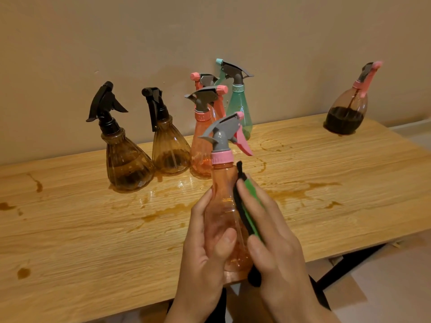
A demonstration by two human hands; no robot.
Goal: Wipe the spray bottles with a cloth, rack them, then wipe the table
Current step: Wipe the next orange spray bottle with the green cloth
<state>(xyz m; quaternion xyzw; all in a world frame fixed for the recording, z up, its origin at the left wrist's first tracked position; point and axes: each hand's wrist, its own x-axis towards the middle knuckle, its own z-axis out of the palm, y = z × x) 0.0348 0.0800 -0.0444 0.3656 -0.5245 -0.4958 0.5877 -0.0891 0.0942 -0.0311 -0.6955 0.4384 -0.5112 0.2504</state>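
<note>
While my left hand (205,248) gripped the pink spray bottle (224,206) round its lower body, thumb across the front and fingers (198,213) curled round its left side, I held it clear of the table (70,229), above the near edge a little right of the middle. It stood nearly upright, its base toward me and its grey trigger head at the top.

My right hand (277,241) held the green-and-black cloth (249,206), folded into a long strip. Thumb and fingers lay along the strip and pinned it to the bottle's right side. So the cloth ran the same way as the bottle's long axis, from near the base to just under the pink collar, and it touched the right wall only.

I judged that the coming stroke would run up or down that axis with the right hand, while the left hand turned the bottle to bring its unwiped left side round.

Toward the far edge stood two brown bottles (126,159) with black triggers, two pink bottles (201,145) close together and a teal bottle (239,106) behind them. One bottle of dark liquid (347,108) stood apart at the far right corner. Brown spills (163,213) streaked the wood between them and my hands. I saw no rack.
</note>
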